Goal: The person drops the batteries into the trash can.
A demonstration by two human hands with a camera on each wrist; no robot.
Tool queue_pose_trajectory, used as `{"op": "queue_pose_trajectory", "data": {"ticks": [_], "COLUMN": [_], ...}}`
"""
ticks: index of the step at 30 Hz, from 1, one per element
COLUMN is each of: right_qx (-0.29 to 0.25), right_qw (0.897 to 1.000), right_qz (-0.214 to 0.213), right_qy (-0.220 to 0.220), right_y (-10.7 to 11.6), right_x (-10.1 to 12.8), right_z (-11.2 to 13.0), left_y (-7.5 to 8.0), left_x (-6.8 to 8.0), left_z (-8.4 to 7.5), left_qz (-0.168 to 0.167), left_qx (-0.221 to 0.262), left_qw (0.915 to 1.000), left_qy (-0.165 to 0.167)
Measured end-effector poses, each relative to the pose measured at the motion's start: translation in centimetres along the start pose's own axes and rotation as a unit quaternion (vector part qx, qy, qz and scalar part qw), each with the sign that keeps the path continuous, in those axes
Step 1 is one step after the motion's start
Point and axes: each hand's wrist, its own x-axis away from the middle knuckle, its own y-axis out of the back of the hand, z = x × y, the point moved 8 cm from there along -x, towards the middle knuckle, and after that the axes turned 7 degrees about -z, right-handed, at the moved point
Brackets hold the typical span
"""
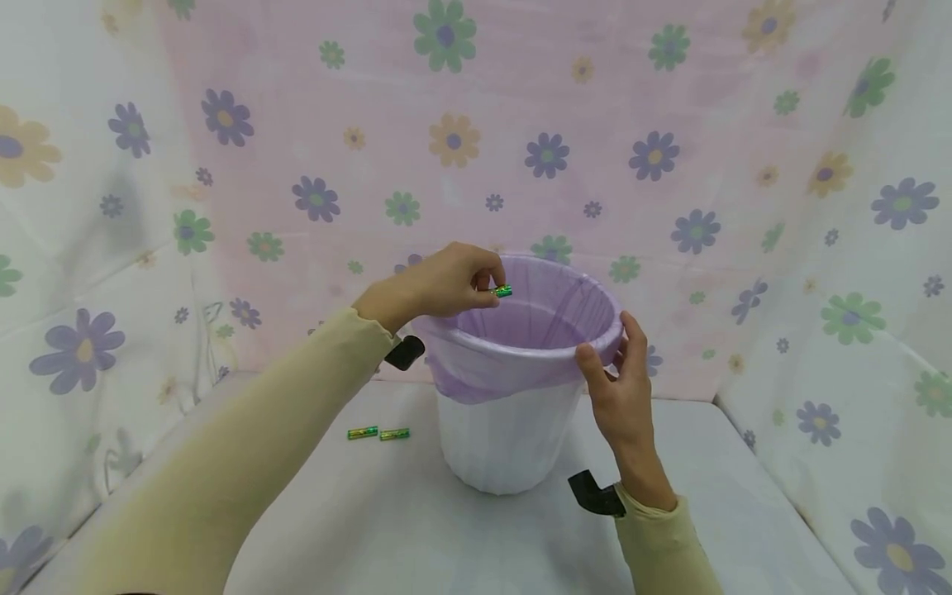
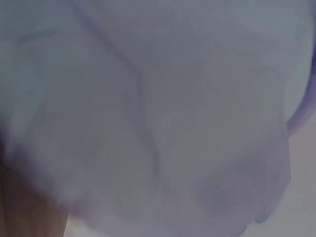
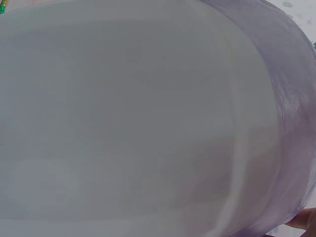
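Over the left side of a white trash can (image 1: 498,446), my left hand (image 1: 449,281) pinches a small green battery (image 1: 502,291) between thumb and fingers. A purple trash bag (image 1: 476,372) lines the can and folds down over its rim. My right hand (image 1: 623,376) holds the rim at the right, thumb in front and fingers round the far side. In the left wrist view the folded bag (image 2: 237,182) fills most of the picture. The can's white wall (image 3: 123,118) fills the right wrist view.
Two more green batteries (image 1: 363,432) lie end to end on the white table (image 1: 357,529), left of the can. Flower-patterned curtains (image 1: 454,190) stand behind and on both sides. A black wrist mount (image 1: 595,493) sticks out from the right wrist.
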Motion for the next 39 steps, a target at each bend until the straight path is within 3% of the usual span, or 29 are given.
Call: {"op": "queue_pose_trajectory", "data": {"ticks": [8,17,39], "right_qx": [0.004,0.002,0.002], "right_qw": [1.0,1.0,1.0], "right_qz": [-0.002,0.001,0.004], "right_qy": [-0.002,-0.002,-0.013], "right_y": [0.0,-0.1,-0.1], "right_x": [0.0,-0.1,0.1], "right_z": [0.0,0.2,0.3], "left_y": [-1.7,-2.8,-3.9], "left_x": [-1.2,-2.1,-2.0], "left_z": [0.2,0.1,0.4], "left_qz": [0.009,0.005,0.042], "left_qx": [-0.001,0.004,-0.031], "left_qw": [0.9998,1.0,0.9985], "left_qy": [0.018,0.005,0.011]}}
